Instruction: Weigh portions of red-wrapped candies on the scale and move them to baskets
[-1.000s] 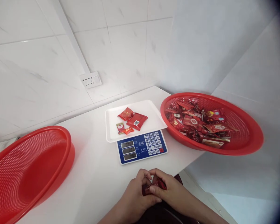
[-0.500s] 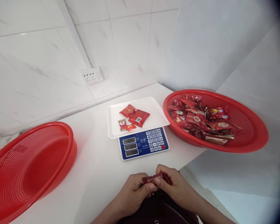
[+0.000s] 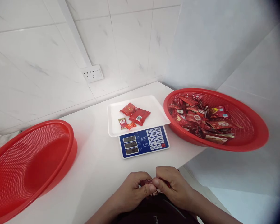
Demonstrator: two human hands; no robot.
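Note:
At the table's front edge, my left hand (image 3: pixel 136 191) and my right hand (image 3: pixel 173 186) are closed together on a small dark red snack packet (image 3: pixel 154 192). The thumbs press on it and the fingers hide most of it. Beyond them stands a digital scale (image 3: pixel 144 143) with a blue keypad panel and a white tray (image 3: pixel 157 109). On that tray lie a large red packet with a barcode (image 3: pixel 140 117), another red packet (image 3: pixel 129 109), a small orange-red candy (image 3: pixel 130 125) and a small green-and-red packet (image 3: pixel 122 122).
A red perforated basket (image 3: pixel 251 130) holding many red snack packets (image 3: pixel 197 118) stands to the right, overhanging the table edge. Another red basket (image 3: pixel 46 158) is on the left. A power socket (image 3: pixel 92 74) is on the tiled wall (image 3: pixel 37 68) behind.
The fingers have closed further over the dark red packet, so less of it shows. Both hands stay in about the same place; the view has shifted slightly.

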